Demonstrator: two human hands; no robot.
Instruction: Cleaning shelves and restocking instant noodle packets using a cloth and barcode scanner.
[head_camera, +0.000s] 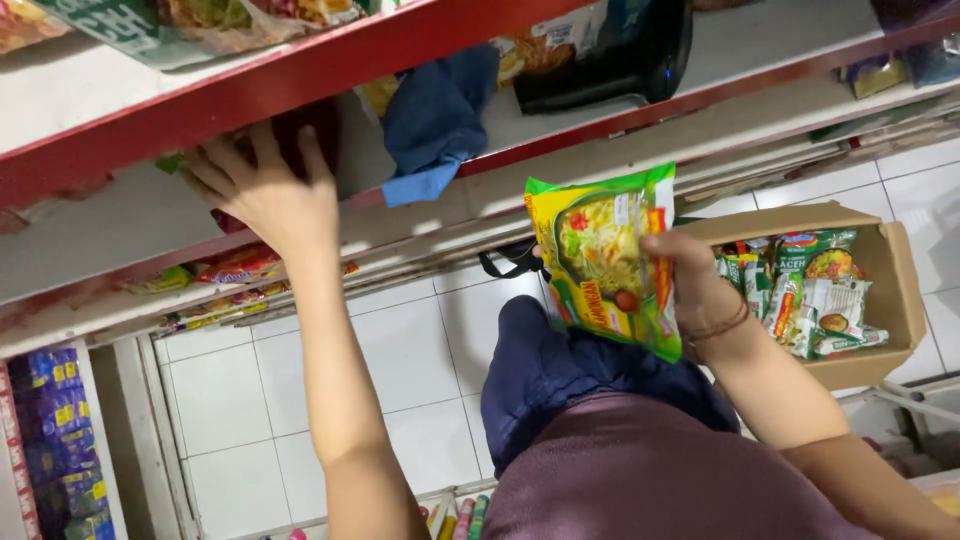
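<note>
White floor tiles (400, 360); red-edged shelf (300, 75), blue cloth (435, 125), cardboard box (890, 270) around noodle packet (605, 260).

- A green and yellow noodle packet (605, 262) is pinched in the right hand (690, 285).
- More packets (805, 290) fill a brown box (895, 290) just past those fingers.
- A dark red packet (300, 135) sits under the left hand (265, 195) fingertips.
- Red and yellow packets (235, 268) lie just below that hand.

green and yellow noodle packet (605, 262), red-edged white shelf (300, 70), blue cloth (435, 125), brown cardboard box (890, 290), white tiled floor (400, 370)
</note>
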